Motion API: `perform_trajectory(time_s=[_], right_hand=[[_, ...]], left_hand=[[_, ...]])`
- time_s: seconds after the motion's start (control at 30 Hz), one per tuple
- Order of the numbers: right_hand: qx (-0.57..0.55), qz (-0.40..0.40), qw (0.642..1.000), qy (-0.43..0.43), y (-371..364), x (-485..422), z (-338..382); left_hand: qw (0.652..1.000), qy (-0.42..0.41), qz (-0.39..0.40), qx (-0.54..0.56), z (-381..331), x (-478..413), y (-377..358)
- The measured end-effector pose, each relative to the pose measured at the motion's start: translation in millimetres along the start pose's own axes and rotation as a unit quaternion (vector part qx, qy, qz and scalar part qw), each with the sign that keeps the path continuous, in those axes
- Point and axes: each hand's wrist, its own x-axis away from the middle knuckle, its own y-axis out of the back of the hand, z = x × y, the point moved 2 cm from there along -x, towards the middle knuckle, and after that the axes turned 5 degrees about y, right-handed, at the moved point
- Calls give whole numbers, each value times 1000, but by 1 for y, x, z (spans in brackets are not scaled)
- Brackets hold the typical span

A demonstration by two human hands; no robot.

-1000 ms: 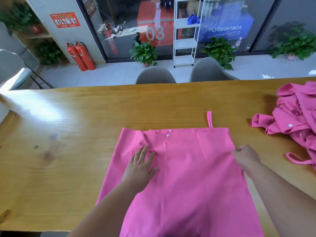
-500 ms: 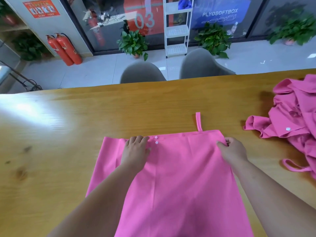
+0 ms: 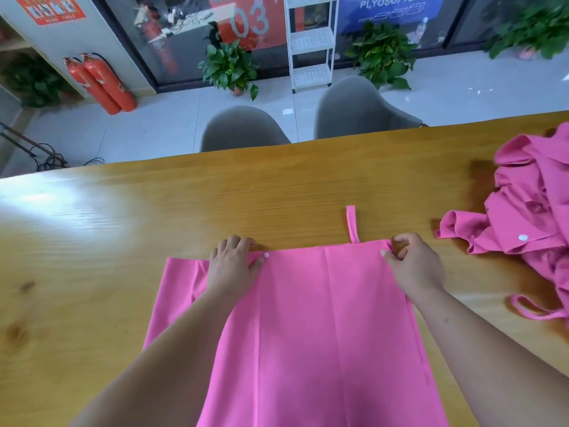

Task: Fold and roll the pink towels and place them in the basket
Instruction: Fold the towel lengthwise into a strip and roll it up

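On the wooden table (image 3: 123, 241), flat and folded lengthwise, near end running off the bottom of the view: the pink towel (image 3: 323, 318). Likely to roll crooked from here, judging by the grip: left hand (image 3: 231, 266) set well inside the left border, with a strip of cloth sticking out beyond it unheld, so liable to lag and leave a coned, loose roll. Liable too to swallow the hanging loop (image 3: 352, 224), lying straight out past the far hem, as a lump in the first turn, or to bunch at the white snap (image 3: 266, 255) just beside the left thumb. Could also slide on the smooth wood rather than turn over, given too flat a push. As for the fingers: left ones curled over the far hem, thumb on top of the cloth, gripping the edge; right hand (image 3: 415, 266) pinching the far right corner between thumb and forefinger, other fingers bent above it. Hem therefore under both sets of fingertips, the rest of the cloth stretching back between the forearms. Well apart to the right, a heap of more pink towels (image 3: 529, 229).
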Motion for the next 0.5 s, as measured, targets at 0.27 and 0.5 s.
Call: perform_trajectory(time_s=[0.27, 0.5], right_hand=[[28, 96, 995, -10, 12, -23, 5], [-97, 65, 993, 18, 29, -19, 4]], left_hand=[[984, -26, 160, -73, -13, -27, 11], [982, -19, 156, 107, -5, -32, 39]])
